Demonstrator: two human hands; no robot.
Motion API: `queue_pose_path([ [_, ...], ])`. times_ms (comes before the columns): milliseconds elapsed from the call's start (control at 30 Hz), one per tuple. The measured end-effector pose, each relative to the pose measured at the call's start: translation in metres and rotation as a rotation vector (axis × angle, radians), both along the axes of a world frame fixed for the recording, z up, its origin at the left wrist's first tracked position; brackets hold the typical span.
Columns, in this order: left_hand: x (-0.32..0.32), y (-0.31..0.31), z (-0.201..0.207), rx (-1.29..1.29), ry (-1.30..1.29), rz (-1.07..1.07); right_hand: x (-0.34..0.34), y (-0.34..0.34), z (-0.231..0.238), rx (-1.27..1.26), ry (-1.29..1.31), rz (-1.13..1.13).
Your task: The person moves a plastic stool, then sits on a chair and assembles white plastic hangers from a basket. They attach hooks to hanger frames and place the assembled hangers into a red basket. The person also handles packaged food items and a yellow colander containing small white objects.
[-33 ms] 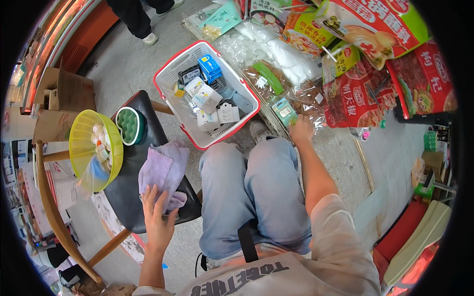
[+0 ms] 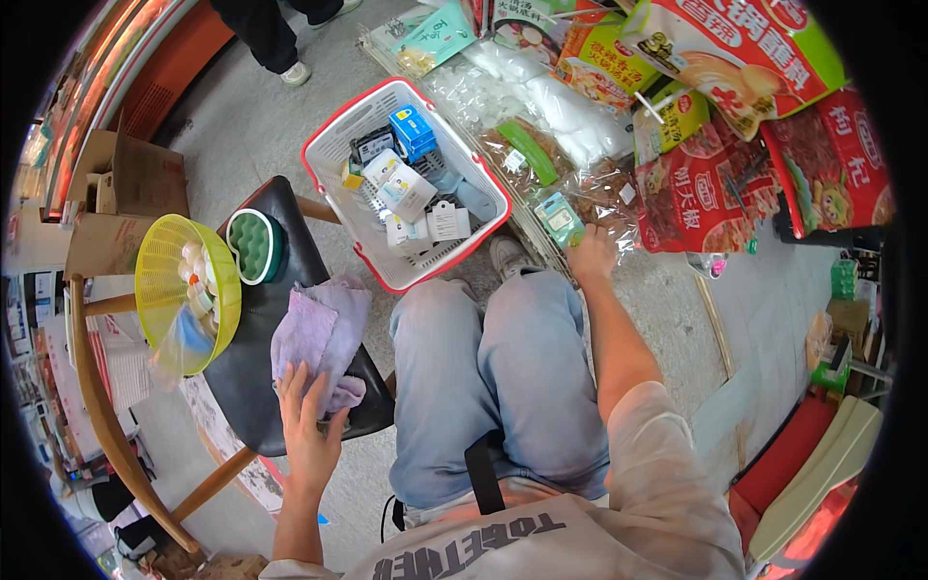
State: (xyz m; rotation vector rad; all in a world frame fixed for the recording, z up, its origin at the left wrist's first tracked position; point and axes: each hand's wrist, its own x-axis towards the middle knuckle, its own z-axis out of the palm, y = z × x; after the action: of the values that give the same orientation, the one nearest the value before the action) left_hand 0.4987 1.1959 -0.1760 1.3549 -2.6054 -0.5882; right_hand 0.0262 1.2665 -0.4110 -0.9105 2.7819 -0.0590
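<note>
My left hand (image 2: 311, 416) lies with its fingers spread at the near edge of a crumpled lavender cloth (image 2: 324, 329), touching it without gripping it. The cloth rests on the black seat of a wooden chair (image 2: 266, 372). Out to the right, my right hand (image 2: 592, 253) has its fingers closed on the near end of a small teal-and-white packet (image 2: 559, 220). That packet is over the edge of a display of bagged dry goods (image 2: 609, 198). Ahead of my knees stands a white basket with a red rim (image 2: 333, 198), holding several small white boxes (image 2: 401, 184) and a blue box (image 2: 413, 133).
On the chair are a yellow plastic colander (image 2: 227, 333) of round pale items and a green dimpled container (image 2: 254, 246). Red food bags (image 2: 677, 198) crowd the upper right. Cardboard boxes (image 2: 135, 179) stand at left. Another person's legs (image 2: 259, 39) show at the top.
</note>
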Motion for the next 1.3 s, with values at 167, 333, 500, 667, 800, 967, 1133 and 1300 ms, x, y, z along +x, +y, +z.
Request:
queue_pose_path([
  [167,-0.014,-0.006,-0.005,-0.007,-0.111,0.011,-0.003,-0.003,-0.009,-0.09,0.129,0.065],
  [333,-0.011,-0.014,-0.018,-0.05,-0.076,-0.002,-0.006,0.001,0.014,-0.212,-0.133,-0.118],
  [500,0.014,-0.022,-0.022,-0.173,-0.042,-0.006,-0.002,0.005,0.061,-0.548,-0.213,-0.007],
  [667,0.044,-0.018,-0.012,-0.288,-0.021,0.039,0.046,-0.038,0.171,-0.713,-0.361,0.129],
  [800,0.081,-0.021,-0.006,-0.39,-0.036,0.155,0.124,-0.07,0.232,-0.676,-0.512,0.363],
  [967,0.117,-0.025,0.001,-0.375,0.082,0.358,0.231,-0.08,0.23,-0.52,-0.637,0.813],
  [1133,0.138,-0.024,0.009,-0.374,0.272,0.522,0.301,-0.075,0.2,-0.417,-0.76,0.86],
  [1300,0.166,-0.019,-0.009,-0.603,0.273,0.562,0.35,-0.07,0.198,-0.36,-0.795,0.775],
])
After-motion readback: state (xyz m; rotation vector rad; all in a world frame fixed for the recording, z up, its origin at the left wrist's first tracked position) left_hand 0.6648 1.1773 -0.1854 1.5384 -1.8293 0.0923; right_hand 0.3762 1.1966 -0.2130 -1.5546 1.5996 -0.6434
